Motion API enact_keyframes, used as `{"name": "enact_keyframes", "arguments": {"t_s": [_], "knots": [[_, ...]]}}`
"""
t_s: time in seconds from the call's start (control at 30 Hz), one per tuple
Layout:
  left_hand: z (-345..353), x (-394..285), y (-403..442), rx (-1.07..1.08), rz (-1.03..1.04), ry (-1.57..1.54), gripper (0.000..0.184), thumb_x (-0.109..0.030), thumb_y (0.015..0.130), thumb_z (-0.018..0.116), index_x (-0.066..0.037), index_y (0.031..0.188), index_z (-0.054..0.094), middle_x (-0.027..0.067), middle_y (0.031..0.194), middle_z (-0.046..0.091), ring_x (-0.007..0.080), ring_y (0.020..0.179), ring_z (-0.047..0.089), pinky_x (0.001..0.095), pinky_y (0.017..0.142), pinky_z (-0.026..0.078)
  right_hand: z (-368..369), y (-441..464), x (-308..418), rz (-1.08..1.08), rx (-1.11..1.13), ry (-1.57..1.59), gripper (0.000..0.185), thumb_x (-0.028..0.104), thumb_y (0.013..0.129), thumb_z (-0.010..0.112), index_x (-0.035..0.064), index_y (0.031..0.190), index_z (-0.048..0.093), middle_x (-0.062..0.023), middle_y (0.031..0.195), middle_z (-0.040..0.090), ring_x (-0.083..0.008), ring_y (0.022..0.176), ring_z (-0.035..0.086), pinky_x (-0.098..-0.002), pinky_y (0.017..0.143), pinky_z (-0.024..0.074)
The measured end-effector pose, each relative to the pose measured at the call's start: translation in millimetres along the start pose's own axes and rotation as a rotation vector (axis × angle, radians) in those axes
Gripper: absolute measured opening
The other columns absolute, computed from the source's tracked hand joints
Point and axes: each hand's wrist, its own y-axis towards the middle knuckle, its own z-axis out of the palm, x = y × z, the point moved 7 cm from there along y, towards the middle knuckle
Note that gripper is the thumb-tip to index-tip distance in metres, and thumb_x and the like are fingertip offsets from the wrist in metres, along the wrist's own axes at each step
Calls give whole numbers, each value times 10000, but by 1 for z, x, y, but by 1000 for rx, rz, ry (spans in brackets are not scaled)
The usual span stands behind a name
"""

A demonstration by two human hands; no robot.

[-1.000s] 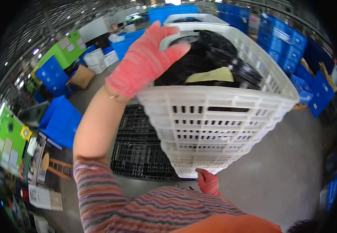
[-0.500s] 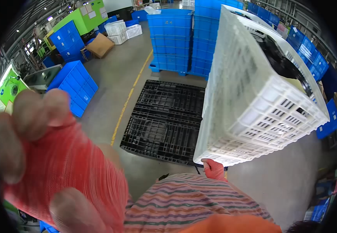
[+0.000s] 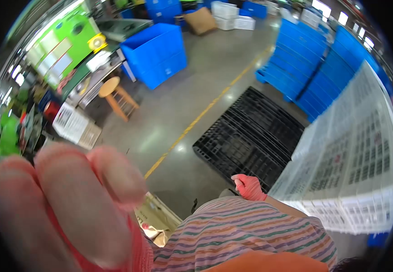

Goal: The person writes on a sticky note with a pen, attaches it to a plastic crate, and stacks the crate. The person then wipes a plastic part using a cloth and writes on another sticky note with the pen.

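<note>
My left hand (image 3: 81, 213), in a red glove with bare fingertips, looms very large at the lower left, close to the camera. Its fingers are apart, and no object shows in them. In front of my striped shirt (image 3: 246, 222), my right hand (image 3: 249, 187) wears the same kind of glove. Its fingers are curled closed with nothing visible in them. Just to its right rises a stack of white slatted plastic crates (image 3: 341, 167), apart from the hand. Beyond the right hand, a black plastic pallet (image 3: 255, 131) lies on the floor.
Blue stacked bins (image 3: 298, 54) stand behind the pallet. A yellow floor line (image 3: 192, 124) runs past its left side. Farther left are an open blue bin (image 3: 158, 56), a wooden stool (image 3: 117, 97), a white crate (image 3: 74, 122) and a green machine (image 3: 63, 47). A printed carton (image 3: 160, 217) sits by my left side.
My view has swung left, so the pallet and white crates appear farther right. My right hand has come away from the crate's lower edge. The stool and printed carton have come into view.
</note>
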Motion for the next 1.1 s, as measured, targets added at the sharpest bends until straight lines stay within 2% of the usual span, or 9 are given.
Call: {"name": "enact_keyframes", "arguments": {"t_s": [0.3,0.53,0.67,0.8,0.87,0.97,1.0,1.03,1.1], "knots": [[-125,26,-10,-82,-27,385,663,-156,688,708,-2,1253,397,68,1014,356,205,946,371,380,886,334,124,143,37,-169,400,-125,152,179,893,594,109,985,693,-145,816,680,-321,744,655,-386,668,525],[-215,76,-2,-121,-23,523,677,-150,680,713,6,1254,391,70,1020,354,206,937,376,387,891,338,201,301,45,-245,451,-150,155,204,896,581,133,975,694,-134,776,676,-326,723,654,-399,661,525],[-273,100,3,-189,-48,643,685,-147,675,716,11,1255,388,70,1023,353,207,933,379,390,894,340,238,388,60,-151,479,0,176,206,924,563,101,992,688,-78,649,654,-178,568,634,-328,583,516],[-328,132,9,-325,-143,846,693,-144,670,718,16,1256,385,71,1026,351,208,928,381,394,897,343,302,456,84,-57,646,-66,184,197,927,559,83,999,684,-83,652,648,-160,546,616,-312,567,512],[-355,153,9,-524,-281,964,702,-137,678,738,18,1266,387,80,1041,358,205,934,381,414,923,348,337,477,101,-2,729,-32,185,189,930,555,78,1006,683,-86,656,644,-149,538,604,-307,566,510],[-402,167,26,-375,-282,903,796,-222,672,803,5,1302,374,83,1069,356,216,975,392,420,948,347,384,501,148,-195,833,-29,165,164,929,558,85,1001,684,-82,683,645,-138,575,613,-315,588,523],[-421,176,30,-306,-263,877,728,-213,696,772,9,1275,391,78,1063,382,206,974,411,407,946,353,395,508,159,-251,844,-41,160,157,928,558,88,999,684,-84,691,646,-139,589,619,-317,594,526],[-431,180,31,-264,-223,849,661,-204,720,742,12,1248,408,73,1056,408,196,973,429,394,945,360,415,522,151,-336,863,-40,146,128,903,572,117,991,688,-103,747,669,-200,669,663,-344,633,538],[-453,187,33,-228,-131,782,529,-186,769,680,18,1195,442,64,1043,460,176,971,467,369,941,373,440,559,165,-555,819,-232,181,226,896,555,157,998,688,-125,876,686,-302,821,662,-395,742,536]]}}
